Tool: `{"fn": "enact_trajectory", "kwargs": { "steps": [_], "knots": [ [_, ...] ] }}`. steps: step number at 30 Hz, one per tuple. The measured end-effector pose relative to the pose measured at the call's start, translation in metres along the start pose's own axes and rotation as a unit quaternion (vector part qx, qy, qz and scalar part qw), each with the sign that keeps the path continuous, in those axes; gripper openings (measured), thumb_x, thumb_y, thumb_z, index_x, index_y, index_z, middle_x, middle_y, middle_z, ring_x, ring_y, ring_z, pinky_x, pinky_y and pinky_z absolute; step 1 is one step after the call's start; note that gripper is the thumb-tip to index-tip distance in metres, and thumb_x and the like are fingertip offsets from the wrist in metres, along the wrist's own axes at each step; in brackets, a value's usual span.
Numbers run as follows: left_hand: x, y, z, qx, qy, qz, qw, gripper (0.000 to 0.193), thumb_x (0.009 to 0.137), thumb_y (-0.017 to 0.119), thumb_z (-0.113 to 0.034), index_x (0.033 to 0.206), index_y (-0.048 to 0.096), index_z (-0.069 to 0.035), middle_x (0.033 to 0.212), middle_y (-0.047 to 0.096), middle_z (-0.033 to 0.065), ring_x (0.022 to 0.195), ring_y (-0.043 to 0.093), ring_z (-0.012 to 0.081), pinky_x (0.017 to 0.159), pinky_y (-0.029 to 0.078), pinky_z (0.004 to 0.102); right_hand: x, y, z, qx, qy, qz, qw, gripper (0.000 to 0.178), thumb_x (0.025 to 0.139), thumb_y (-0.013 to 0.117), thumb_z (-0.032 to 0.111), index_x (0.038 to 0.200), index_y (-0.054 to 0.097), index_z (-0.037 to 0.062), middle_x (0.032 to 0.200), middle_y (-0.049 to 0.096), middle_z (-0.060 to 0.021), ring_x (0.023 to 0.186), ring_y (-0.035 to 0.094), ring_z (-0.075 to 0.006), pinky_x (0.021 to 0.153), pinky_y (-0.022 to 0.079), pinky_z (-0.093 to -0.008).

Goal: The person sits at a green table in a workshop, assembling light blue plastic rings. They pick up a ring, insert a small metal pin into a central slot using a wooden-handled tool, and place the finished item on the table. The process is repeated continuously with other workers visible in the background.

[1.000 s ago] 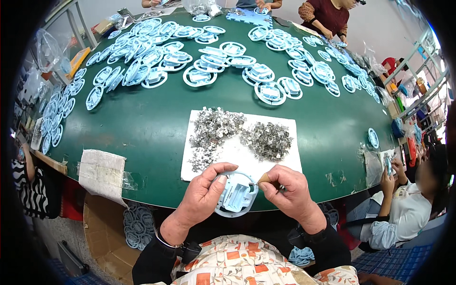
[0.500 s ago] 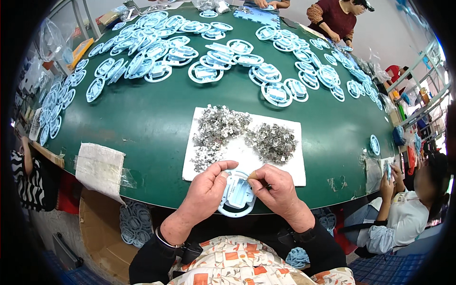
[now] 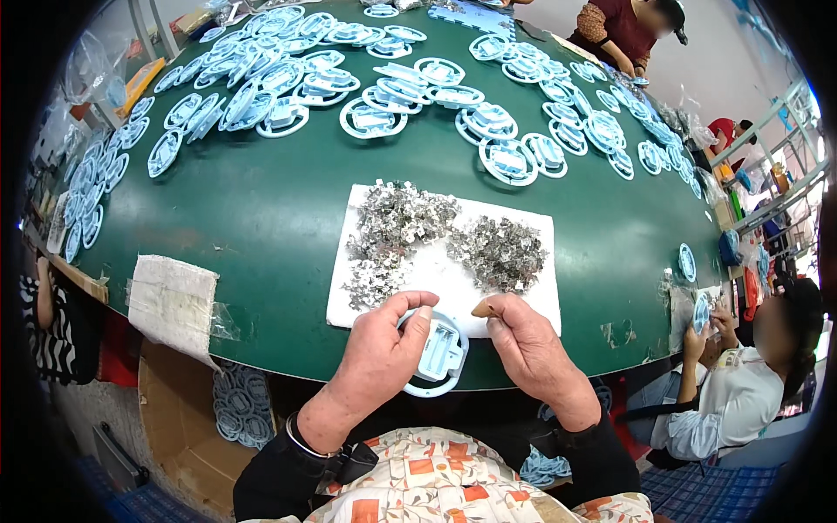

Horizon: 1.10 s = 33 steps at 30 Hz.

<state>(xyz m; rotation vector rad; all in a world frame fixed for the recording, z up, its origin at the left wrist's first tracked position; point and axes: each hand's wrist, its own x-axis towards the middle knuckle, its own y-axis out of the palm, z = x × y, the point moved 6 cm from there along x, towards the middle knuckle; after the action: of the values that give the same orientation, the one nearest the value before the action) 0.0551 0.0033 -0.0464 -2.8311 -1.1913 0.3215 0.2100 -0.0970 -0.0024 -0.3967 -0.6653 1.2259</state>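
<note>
My left hand [image 3: 381, 350] grips a light-blue plastic wheel-shaped part [image 3: 442, 350] by its left side, thumb on top, at the table's near edge. The part is an oval ring with a raised boxy middle. To its right, apart from it, my right hand [image 3: 532, 353] is closed in a pinch, with a brownish covering at the forefinger's tip. Anything between those fingertips is too small to make out. Just beyond both hands lies a white board [image 3: 424, 284] bearing a larger heap of small shiny metal pieces [image 3: 397, 228] and a darker heap [image 3: 501, 253] at its right.
Many blue wheel-shaped parts [image 3: 372, 118] cover the far side of the green table [image 3: 270, 218]. A whitish cloth [image 3: 172, 296] hangs over the near left edge. Below stands a cardboard box [image 3: 179, 418] with more parts. At right, a co-worker [image 3: 728, 392] holds a blue part.
My right hand has come away from the blue part, moving a little right. My left hand keeps its hold, and the part is turned slightly. The co-worker at right has turned their part.
</note>
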Motion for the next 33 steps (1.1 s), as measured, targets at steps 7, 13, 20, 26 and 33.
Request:
{"fn": "enact_trajectory", "kwargs": {
  "steps": [7, 13, 20, 26, 33],
  "knots": [
    [0.000, -0.003, 0.004, 0.004, 0.007, -0.007, 1.000, 0.025, 0.105, 0.049, -0.011, 0.118, 0.065, 0.002, 0.092, 0.069, 0.0032, 0.081, 0.060, 0.0054, 0.073, 0.050, 0.0241, -0.007, 0.003, 0.008, -0.109, 0.107, 0.106, 0.983, 0.025, 0.095, 0.064, 0.009, 0.120, 0.064, 0.0108, 0.082, 0.069, -0.0117, 0.072, 0.069, -0.0338, 0.063, 0.055, -0.0406],
    [0.001, -0.003, 0.004, 0.005, 0.007, -0.007, 1.000, 0.026, 0.104, 0.048, -0.010, 0.119, 0.065, 0.003, 0.093, 0.069, 0.0036, 0.081, 0.060, 0.0056, 0.072, 0.050, 0.0244, -0.008, 0.007, 0.015, -0.211, -0.045, 0.076, 0.974, 0.033, 0.086, 0.069, 0.009, 0.119, 0.068, 0.0162, 0.066, 0.063, -0.0040, 0.060, 0.067, -0.0262, 0.051, 0.051, -0.0383],
    [0.000, -0.002, 0.003, 0.005, 0.011, -0.007, 1.000, 0.025, 0.104, 0.049, -0.011, 0.119, 0.065, 0.003, 0.092, 0.069, 0.0044, 0.079, 0.059, 0.0055, 0.071, 0.050, 0.0249, -0.002, 0.008, 0.024, -0.256, -0.050, 0.120, 0.958, 0.031, 0.085, 0.068, 0.010, 0.115, 0.067, 0.0140, 0.065, 0.064, -0.0045, 0.058, 0.066, -0.0262, 0.049, 0.050, -0.0388],
    [-0.002, -0.001, 0.000, 0.056, 0.035, -0.018, 0.998, 0.026, 0.104, 0.050, -0.011, 0.121, 0.065, 0.002, 0.083, 0.065, 0.0015, 0.071, 0.054, 0.0049, 0.065, 0.046, 0.0240, 0.012, 0.015, 0.038, -0.327, -0.010, 0.214, 0.920, 0.030, 0.085, 0.062, 0.007, 0.115, 0.063, 0.0099, 0.066, 0.066, -0.0096, 0.061, 0.069, -0.0297, 0.051, 0.051, -0.0424],
    [-0.004, -0.003, 0.006, 0.025, 0.043, -0.036, 0.998, 0.026, 0.104, 0.050, -0.011, 0.122, 0.065, 0.001, 0.083, 0.063, -0.0008, 0.071, 0.051, 0.0035, 0.064, 0.045, 0.0229, 0.002, 0.011, 0.039, -0.332, -0.015, 0.195, 0.923, 0.036, 0.085, 0.062, 0.008, 0.121, 0.063, 0.0104, 0.066, 0.067, -0.0109, 0.062, 0.069, -0.0303, 0.052, 0.052, -0.0414]
  ]
}}
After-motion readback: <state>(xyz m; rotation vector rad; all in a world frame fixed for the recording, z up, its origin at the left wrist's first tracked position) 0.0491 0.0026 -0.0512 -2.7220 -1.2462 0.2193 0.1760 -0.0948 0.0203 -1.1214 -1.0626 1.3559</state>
